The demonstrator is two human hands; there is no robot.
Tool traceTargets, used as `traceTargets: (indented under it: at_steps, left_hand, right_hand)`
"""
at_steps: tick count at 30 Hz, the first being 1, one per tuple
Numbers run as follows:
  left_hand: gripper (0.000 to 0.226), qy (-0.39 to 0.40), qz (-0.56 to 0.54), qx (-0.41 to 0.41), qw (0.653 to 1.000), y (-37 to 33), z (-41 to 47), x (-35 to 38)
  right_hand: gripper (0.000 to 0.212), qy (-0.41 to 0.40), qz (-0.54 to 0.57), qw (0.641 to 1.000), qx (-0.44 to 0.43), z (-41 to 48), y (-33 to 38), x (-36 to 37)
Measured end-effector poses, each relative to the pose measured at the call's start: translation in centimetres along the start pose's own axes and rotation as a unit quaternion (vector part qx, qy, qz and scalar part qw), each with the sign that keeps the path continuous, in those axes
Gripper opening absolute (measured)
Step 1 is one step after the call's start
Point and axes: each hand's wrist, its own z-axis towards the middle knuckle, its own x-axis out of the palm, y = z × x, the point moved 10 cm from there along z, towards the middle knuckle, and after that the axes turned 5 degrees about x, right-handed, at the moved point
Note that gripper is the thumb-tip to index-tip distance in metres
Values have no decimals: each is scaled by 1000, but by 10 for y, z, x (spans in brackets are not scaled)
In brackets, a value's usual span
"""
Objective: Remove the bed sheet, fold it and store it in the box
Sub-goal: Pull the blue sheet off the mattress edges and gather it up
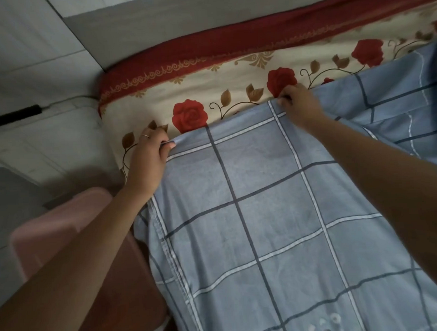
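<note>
A light blue bed sheet [258, 213] with dark and white grid lines lies in layers over the bed and fills the lower right of the view. My left hand [146, 155], with a ring on one finger, pinches the sheet's far left corner. My right hand [298, 104] pinches the same far edge further right. A pink plastic box [49, 235] stands on the floor at the lower left, partly hidden behind my left forearm.
Beyond the sheet's edge shows the mattress cover [210, 91], cream with red roses and a dark red border. Pale floor tiles [31, 72] lie to the left, with a black bar [14, 115] and its cable on them.
</note>
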Motion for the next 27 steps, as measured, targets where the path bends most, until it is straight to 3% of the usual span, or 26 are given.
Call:
traceTargets:
  at_steps: [5, 10, 15, 22, 25, 27]
  left_hand:
    - [33, 27, 7, -48, 998, -5, -9, -8]
    - [29, 189, -125, -115, 967, 5, -23, 10]
    - [23, 102, -128, -93, 982, 1, -19, -1]
    - [26, 12, -143, -77, 987, 10, 2, -20]
    - [17, 2, -88, -49, 995, 12, 6, -20]
    - [26, 4, -10, -36, 999, 9, 0, -13]
  right_hand:
    - [30, -7, -76, 997, 19, -5, 5, 4]
    - [34, 4, -71, 997, -21, -13, 11, 1]
    - [27, 50, -77, 996, 6, -14, 9, 3]
    - [23, -41, -65, 993, -88, -5, 32, -36]
    - [22, -31, -83, 993, -82, 5, 33, -25]
    - [27, -23, -96, 994, -35, 10, 26, -16]
